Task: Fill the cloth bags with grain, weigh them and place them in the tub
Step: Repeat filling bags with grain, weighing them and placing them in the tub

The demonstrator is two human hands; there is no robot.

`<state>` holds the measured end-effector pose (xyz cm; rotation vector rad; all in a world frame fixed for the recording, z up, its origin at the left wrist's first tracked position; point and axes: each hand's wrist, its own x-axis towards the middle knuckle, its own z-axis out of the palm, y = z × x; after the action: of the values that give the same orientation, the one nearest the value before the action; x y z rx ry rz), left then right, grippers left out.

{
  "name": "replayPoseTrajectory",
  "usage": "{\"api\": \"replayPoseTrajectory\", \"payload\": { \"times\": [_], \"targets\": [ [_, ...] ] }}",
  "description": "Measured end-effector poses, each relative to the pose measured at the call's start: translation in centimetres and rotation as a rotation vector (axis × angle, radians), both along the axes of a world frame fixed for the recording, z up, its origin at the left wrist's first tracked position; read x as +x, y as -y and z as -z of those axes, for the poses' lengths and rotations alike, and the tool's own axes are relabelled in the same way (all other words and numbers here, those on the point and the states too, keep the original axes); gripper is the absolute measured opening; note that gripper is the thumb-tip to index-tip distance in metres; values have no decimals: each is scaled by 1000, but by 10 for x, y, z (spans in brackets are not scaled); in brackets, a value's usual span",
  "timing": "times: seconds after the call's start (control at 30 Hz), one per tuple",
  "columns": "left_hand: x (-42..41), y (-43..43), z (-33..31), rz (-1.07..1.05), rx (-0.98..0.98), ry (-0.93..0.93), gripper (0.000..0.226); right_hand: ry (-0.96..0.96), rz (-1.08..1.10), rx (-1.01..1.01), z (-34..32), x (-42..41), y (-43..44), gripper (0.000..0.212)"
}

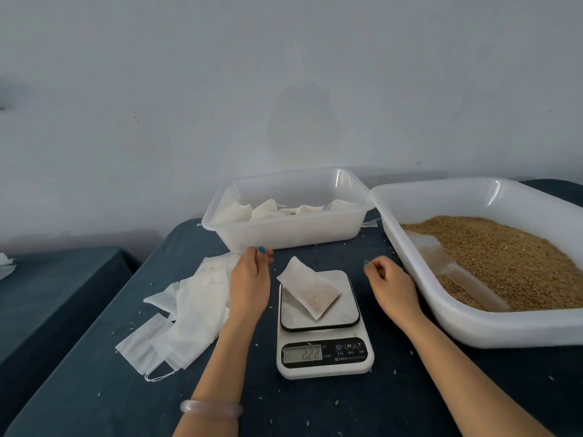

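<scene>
- The empty bags lie fanned in a loose pile at your left, overlapping, so the next one is a short reach away.
- Your left hand hovers at the pile's inner edge, just in front of the tub. Its fingers are loosely curled and it grasps nothing that I can make out. It looks parked there, clear of the scale, so that it adds no weight.
- The tub stands at the far side, behind the scale, with several filled bags already inside. That puts the drop-off straight ahead of the weighing spot.
- The filled bag lies flat on the scale, touched by neither hand. Its long axis runs diagonally, far-left to near-right. The flat, emptier mouth end points far-left towards the tub and overhangs the platform's corner. The grain-heavy end sits near-right. The display is lit, but its digits are too soft to trust.
- Your right hand floats between scale and tray, fingers relaxed and half curled, holding nothing.
- The tray sits at your right, its grain banked to the far side. A clear scoop rests in it, on the side nearest that hand.
- By my judgement you are at the weighing step, and moving the bag to the tub comes next.
</scene>
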<state>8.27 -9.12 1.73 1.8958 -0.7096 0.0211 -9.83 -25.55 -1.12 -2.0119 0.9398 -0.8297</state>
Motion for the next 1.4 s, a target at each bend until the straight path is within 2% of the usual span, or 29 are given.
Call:
{"api": "replayPoseTrajectory", "payload": {
  "times": [0.27,0.37,0.57,0.7,0.77,0.87,0.97,1.1,1.17,1.27,1.33,1.4],
  "targets": [
    [-3,1,0,12,42,3,27,-47,-15,-37,2,-1,0,24],
    [-8,0,-3,49,71,78,37,-33,-14,-38,3,-1,0,25],
    [-20,-1,-4,252,76,176,56,-49,-18,-52,3,-1,0,25],
    [-22,2,-4,324,146,163,37,-81,-24,-70,5,-2,0,24],
    [-22,5,-3,319,160,165,37,-93,-24,-76,4,-1,0,24],
    [-22,9,-3,347,143,115,36,-110,-23,-87,4,0,-1,24],
    [-18,12,-15,384,133,56,23,-122,-23,-93,5,-1,0,25],
    [-5,27,-43,329,104,104,12,-134,-19,-84,4,1,0,26],
    [6,40,-63,251,56,171,19,-140,-14,-71,4,2,0,26],
    [29,62,-93,87,89,443,37,-134,-12,-65,4,3,0,26],
    [42,76,-107,77,163,615,44,-140,-16,-77,3,2,-1,26],
    [54,89,-111,147,320,785,51,-155,-16,-101,3,1,-2,26]
  ]
}}
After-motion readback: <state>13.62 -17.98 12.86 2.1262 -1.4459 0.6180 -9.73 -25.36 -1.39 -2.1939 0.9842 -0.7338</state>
